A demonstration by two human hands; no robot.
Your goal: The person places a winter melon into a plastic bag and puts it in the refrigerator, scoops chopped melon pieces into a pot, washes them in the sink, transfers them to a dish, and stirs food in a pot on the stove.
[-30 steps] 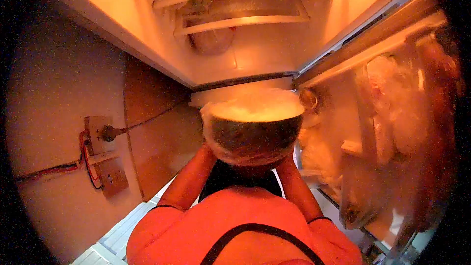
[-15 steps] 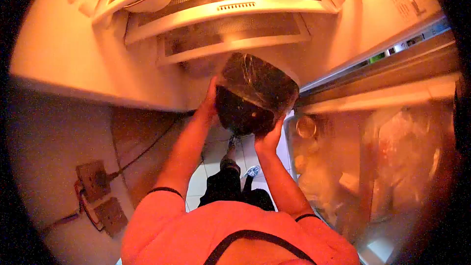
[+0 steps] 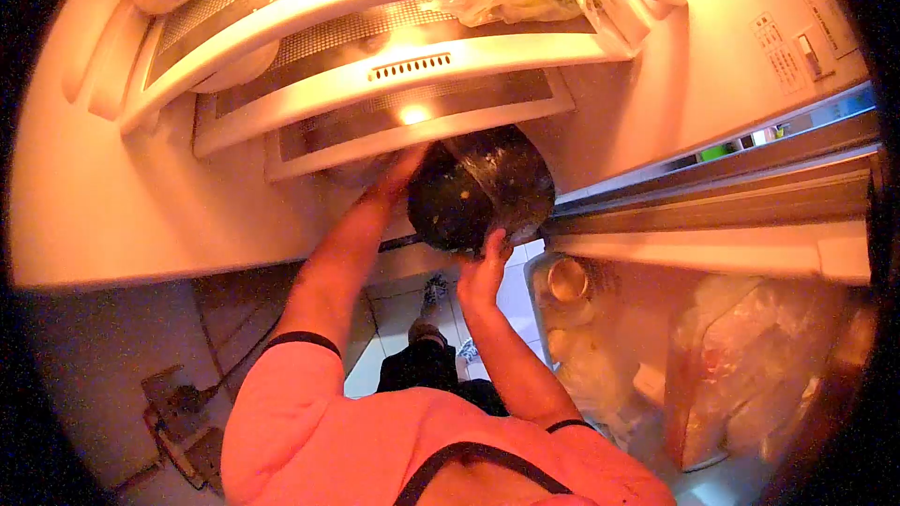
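Observation:
Between my hands is a large dark rounded thing [image 3: 459,197], with clear film over part of it and a small pale spot; it looks like a film-wrapped watermelon. My left hand [image 3: 403,171] grips its left side, with the fingers mostly hidden behind it. From below on the near side, my right hand [image 3: 483,272] holds it with the thumb up against the film. It is at the lower front of the open fridge [image 3: 103,215], just under the edge of the lowest visible shelf [image 3: 375,143].
Above are shelves [image 3: 525,37] with a plastic bag [image 3: 506,6] and a pale bowl [image 3: 239,70]. The open door [image 3: 712,248] on the right holds a jar [image 3: 568,279] and bagged food [image 3: 750,365]. A power strip with cords [image 3: 178,403] lies at left. Tiled floor [image 3: 520,295] shows below.
The dark rounded thing has turned in my hands and moved closer under the lowest shelf. My left arm reaches further into the fridge, and my view has shifted.

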